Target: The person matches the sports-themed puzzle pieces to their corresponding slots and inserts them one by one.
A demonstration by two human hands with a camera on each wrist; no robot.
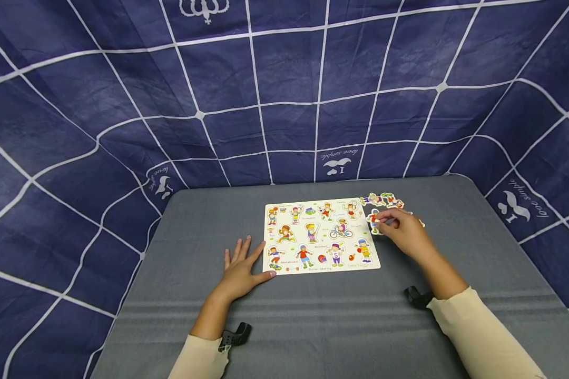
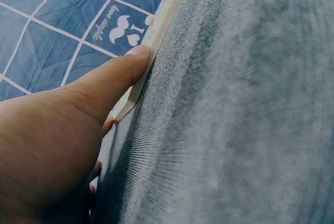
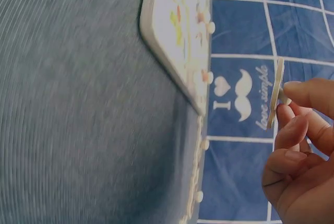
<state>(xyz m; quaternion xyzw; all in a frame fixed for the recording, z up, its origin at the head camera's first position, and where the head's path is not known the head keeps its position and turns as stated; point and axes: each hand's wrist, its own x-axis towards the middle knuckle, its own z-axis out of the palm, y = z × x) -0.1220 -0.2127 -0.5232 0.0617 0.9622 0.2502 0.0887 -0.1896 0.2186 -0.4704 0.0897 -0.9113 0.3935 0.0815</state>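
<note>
A white puzzle board (image 1: pixel 362 231) printed with sports figures lies flat, several knobbed pieces sitting in it. My left hand (image 1: pixel 239 276) rests at its near left corner with fingers spread; in the left wrist view the thumb (image 2: pixel 120 75) touches the board's edge (image 2: pixel 156 41). Off the board's right side, my right hand (image 1: pixel 405 231) pinches the small knob of a figure-shaped puzzle piece (image 1: pixel 374 222) between thumb and fingers. Seen edge-on in the right wrist view, this piece (image 3: pixel 278 78) is thin and held up clear of the table. Its printed face is hidden there.
More loose puzzle pieces (image 1: pixel 392 202) lie beyond the board's right edge, some partly hidden behind my right hand. The grey cloth-covered table (image 1: pixel 322 321) meets a blue curtain (image 1: pixel 284 126) with white grid lines at the back and sides.
</note>
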